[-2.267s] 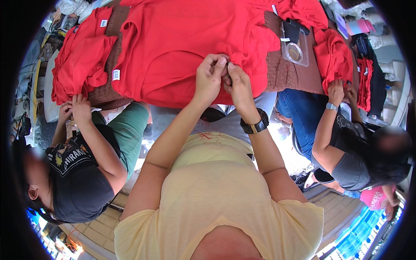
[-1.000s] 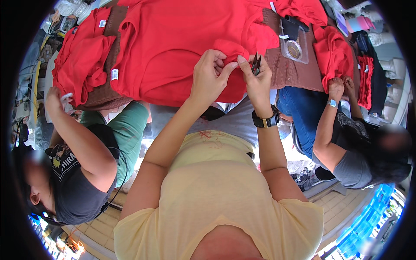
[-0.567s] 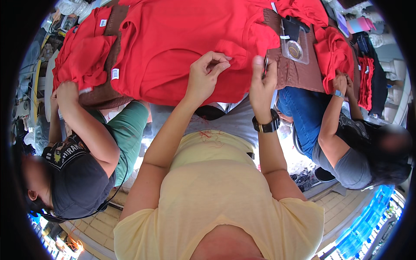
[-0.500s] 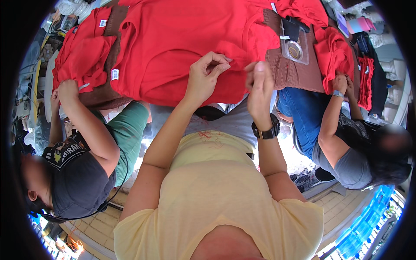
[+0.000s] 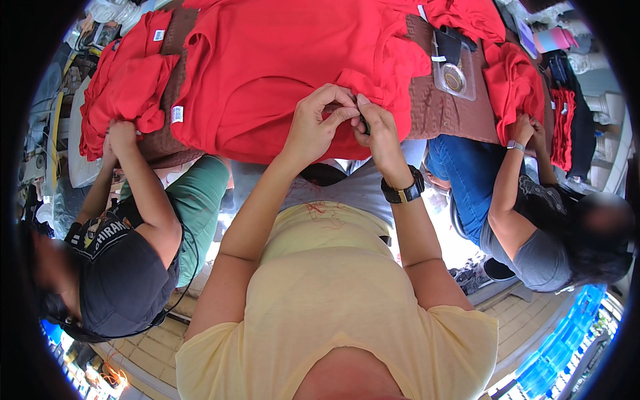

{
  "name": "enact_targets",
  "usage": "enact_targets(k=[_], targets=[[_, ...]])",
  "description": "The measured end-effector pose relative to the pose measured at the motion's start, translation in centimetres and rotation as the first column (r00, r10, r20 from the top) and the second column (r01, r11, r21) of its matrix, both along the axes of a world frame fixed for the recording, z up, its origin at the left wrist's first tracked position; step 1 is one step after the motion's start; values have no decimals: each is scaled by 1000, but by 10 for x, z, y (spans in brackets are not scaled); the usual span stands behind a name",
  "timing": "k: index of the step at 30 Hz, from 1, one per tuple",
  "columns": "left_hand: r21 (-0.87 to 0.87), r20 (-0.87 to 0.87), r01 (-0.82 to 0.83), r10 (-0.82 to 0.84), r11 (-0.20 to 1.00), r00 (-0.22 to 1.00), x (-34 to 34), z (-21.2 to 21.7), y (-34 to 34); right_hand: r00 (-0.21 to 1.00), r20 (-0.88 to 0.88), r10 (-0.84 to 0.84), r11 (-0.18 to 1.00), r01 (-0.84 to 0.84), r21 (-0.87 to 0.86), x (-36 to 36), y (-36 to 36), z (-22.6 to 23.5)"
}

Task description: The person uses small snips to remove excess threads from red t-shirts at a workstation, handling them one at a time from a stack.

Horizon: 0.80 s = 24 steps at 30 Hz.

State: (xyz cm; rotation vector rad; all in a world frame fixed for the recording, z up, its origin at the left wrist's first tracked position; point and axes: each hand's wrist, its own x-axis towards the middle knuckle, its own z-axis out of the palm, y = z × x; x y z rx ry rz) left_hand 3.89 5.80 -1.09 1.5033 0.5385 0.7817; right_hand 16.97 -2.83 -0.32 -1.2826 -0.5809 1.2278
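Observation:
A large red garment point(image 5: 267, 73) lies spread in front of me, with a bunched fold near my fingers. Over its near right part, my left hand point(image 5: 320, 120) is in a pinch, thumb against forefinger; whatever sits between the tips is too small to make out. My right hand point(image 5: 379, 130) meets it there, fingertips almost touching the left ones. Its fingers are curled round a small dark object point(image 5: 365, 125), mostly hidden in the grip, whose kind I cannot tell.
A brown patterned cloth point(image 5: 433, 117) covers the table. Right of the garment stands a clear plastic box point(image 5: 460, 83) with a round gold-coloured item. Two people sit beside me, each handling red garments point(image 5: 127, 90). Red threads point(image 5: 323, 210) lie on my yellow shirt.
My right hand has moved left and closed in on my left hand. The left hand has barely shifted. The person at left has brought both hands together on their red garment.

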Motion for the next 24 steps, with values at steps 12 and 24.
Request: enact_targets(k=[12,24], targets=[[487,-237,-8,140,874,961,-21,9,22,844,468,-262,943,122,308,10,-1,9],[-56,18,28,-27,998,999,-2,11,16,488,858,-161,952,-152,265,23,10,20]])
